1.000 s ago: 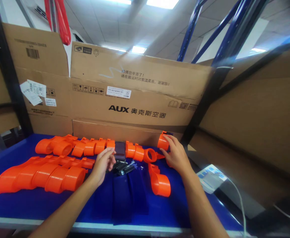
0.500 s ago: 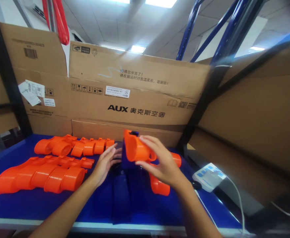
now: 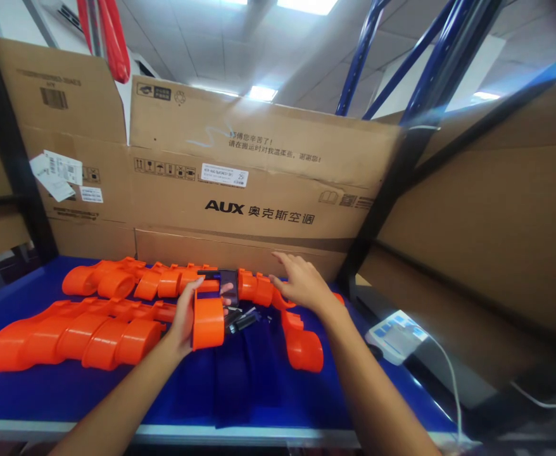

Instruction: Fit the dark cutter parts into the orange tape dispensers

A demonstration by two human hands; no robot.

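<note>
My left hand (image 3: 184, 318) is closed around an orange plastic ring-shaped part (image 3: 209, 324), held upright above the middle of the table. A short black piece (image 3: 208, 274) shows near its top; whether it is attached I cannot tell. My right hand (image 3: 301, 282) is empty, its fingers stretched out, over a group of similar orange parts (image 3: 255, 288) at the back. Closer to me, below that hand, lies another orange part (image 3: 304, 347). Behind my left fingers stands a dark box (image 3: 229, 286), with loose black pieces (image 3: 243, 320) in front of it.
Rows of nested orange parts (image 3: 73, 335) lie on the left of the blue tabletop (image 3: 164, 399). A white device (image 3: 396, 335) with a cable sits at the right. Cardboard (image 3: 259, 171) walls the back, between dark rack posts (image 3: 370, 209).
The orange part has passed from my right hand to my left and come down leftward. My right hand has opened and moved slightly back, exposing the dark box and black pieces.
</note>
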